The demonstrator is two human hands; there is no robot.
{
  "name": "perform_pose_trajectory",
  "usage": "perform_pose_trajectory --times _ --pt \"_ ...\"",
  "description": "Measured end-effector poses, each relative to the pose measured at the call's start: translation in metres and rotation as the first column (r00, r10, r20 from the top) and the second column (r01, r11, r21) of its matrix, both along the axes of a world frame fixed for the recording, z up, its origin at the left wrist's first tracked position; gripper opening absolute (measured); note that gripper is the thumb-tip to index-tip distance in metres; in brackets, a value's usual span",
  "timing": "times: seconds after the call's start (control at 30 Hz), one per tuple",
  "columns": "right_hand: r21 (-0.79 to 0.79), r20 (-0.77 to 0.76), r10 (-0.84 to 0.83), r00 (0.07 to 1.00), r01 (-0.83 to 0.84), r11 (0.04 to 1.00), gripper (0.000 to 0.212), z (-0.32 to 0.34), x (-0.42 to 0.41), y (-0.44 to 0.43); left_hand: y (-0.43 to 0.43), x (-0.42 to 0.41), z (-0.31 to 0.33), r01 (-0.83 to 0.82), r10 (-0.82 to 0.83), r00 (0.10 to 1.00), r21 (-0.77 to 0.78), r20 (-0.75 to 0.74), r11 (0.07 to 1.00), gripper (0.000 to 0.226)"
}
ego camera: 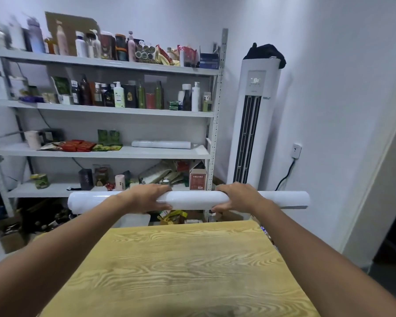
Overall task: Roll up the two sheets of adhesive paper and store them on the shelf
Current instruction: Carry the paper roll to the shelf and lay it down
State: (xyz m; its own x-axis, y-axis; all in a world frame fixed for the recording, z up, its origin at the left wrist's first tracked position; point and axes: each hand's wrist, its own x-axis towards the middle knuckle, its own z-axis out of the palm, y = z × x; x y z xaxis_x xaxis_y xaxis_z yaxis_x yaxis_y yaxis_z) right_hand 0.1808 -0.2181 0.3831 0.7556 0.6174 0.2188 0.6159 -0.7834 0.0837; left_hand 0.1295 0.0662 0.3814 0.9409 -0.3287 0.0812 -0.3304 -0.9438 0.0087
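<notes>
I hold a white roll of adhesive paper (192,200) level in the air beyond the far edge of the wooden table (181,266). My left hand (150,197) grips it left of its middle, fingers over the top and thumb beneath. My right hand (238,197) grips it right of its middle in the same way. A second white roll (161,144) lies on the third board of the grey metal shelf (101,153), towards its right end.
The shelf's upper boards are crowded with bottles and packets. The lowest board holds boxes and jars, with clutter on the floor beneath. A tall white tower fan (253,124) stands right of the shelf, plugged into a wall socket (295,151).
</notes>
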Motion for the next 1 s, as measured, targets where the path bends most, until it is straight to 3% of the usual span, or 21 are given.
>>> perform_pose_trajectory --times 0.2,0.33,0.6,1.0 --pt "0.004 0.01 -0.02 1.0 0.02 1.0 0.051 0.01 -0.021 0.06 0.057 -0.016 0.011 0.035 -0.035 0.998 0.007 0.052 0.999 0.049" --pt "0.023 0.036 -0.046 0.998 0.046 0.999 0.05 0.013 -0.04 0.113 0.112 -0.03 0.019 0.04 -0.044 0.995 0.043 0.09 0.998 0.054" --pt "0.076 0.093 -0.094 0.991 0.087 0.993 0.05 0.001 -0.084 0.216 0.213 -0.067 0.027 0.049 -0.053 0.997 0.07 0.064 0.996 0.05" --pt "0.045 0.146 -0.014 0.989 0.007 0.999 0.048 0.002 -0.089 0.341 0.331 -0.091 0.012 -0.018 0.02 0.996 -0.024 0.091 1.0 0.047"
